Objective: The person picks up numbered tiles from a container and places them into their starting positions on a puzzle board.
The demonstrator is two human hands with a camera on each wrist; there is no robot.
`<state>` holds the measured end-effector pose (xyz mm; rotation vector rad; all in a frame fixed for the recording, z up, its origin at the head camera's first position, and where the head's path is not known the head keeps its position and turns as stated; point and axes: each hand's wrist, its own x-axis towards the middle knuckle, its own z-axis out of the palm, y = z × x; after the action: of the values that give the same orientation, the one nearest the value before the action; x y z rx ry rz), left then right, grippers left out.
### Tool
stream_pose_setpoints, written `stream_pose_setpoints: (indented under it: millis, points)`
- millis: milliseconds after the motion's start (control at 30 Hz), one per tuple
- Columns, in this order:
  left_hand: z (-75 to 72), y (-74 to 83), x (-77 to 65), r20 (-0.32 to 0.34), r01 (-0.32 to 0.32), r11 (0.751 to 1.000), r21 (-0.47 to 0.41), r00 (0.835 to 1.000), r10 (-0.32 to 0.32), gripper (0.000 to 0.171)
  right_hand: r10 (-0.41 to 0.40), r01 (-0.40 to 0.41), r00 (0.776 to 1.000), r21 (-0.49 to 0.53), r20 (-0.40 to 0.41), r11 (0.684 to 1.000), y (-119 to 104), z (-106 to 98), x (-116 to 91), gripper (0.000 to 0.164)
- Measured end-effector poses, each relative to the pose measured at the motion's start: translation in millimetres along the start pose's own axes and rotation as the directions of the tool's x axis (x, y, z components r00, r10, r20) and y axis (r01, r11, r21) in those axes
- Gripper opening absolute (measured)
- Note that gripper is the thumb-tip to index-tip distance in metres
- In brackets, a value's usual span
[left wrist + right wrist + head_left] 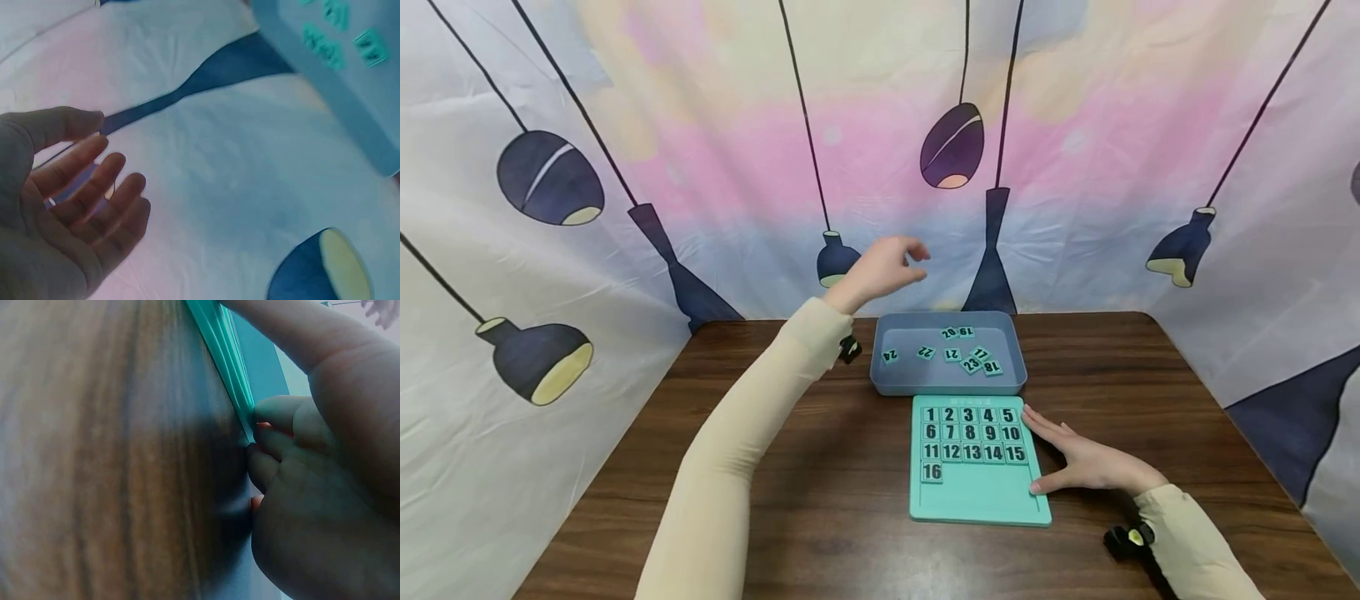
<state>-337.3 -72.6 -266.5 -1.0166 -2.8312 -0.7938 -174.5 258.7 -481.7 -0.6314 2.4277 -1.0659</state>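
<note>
My left hand (887, 267) is raised in the air over the far left of the blue-grey tray (898, 333), its fingers loosely bent. The left wrist view shows this hand (81, 194) with nothing between thumb and fingers. Several green number tiles (951, 355) lie scattered in the tray. Nearer, a mint-green board (977, 504) lies flat, its tiles in rows from 1 to 15, with tile 16 (932, 472) starting the fourth row. My right hand (1090, 462) has thumb and fingers spread, touching the board's right edge. In the right wrist view, fingertips sit at the green edge (228, 375).
Both board and tray lie on a dark brown wooden table (820, 517), with the tray directly behind the board. A cloth backdrop (737, 167) printed with hanging lamps rises behind the table and along both sides.
</note>
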Motion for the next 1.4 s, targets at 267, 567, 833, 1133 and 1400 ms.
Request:
stream_pose_setpoints:
  millis: [267,567,833,1133,1400]
  points:
    - [11.0,-5.4,56.2,0.098,-0.042,0.999,0.034,0.994,0.038,0.032,0.022,-0.022,1.0,-0.009,-0.001,1.0,-1.4,-0.4,-1.5,0.112]
    - [62.4,-17.5,93.5,0.229,-0.054,0.99,0.13,0.973,0.023,0.034,0.004,-0.004,1.0,0.0,0.001,1.0,-2.4,-0.5,-2.2,0.112]
    - [120.3,-20.5,95.2,0.36,-0.088,0.971,0.223,0.933,0.002,0.034,0.002,-0.002,1.0,-0.008,0.0,1.0,-1.6,2.4,-2.7,0.111]
    - [161.6,-17.3,88.8,0.467,-0.113,0.955,0.273,0.884,-0.029,0.038,0.004,-0.004,1.0,-0.003,-0.008,1.0,0.6,0.2,-1.4,0.111]
    - [178.1,-21.3,82.1,0.513,-0.152,0.943,0.296,0.858,-0.023,0.04,0.002,-0.002,1.0,0.002,-0.006,1.0,-0.1,-0.5,0.0,0.11]
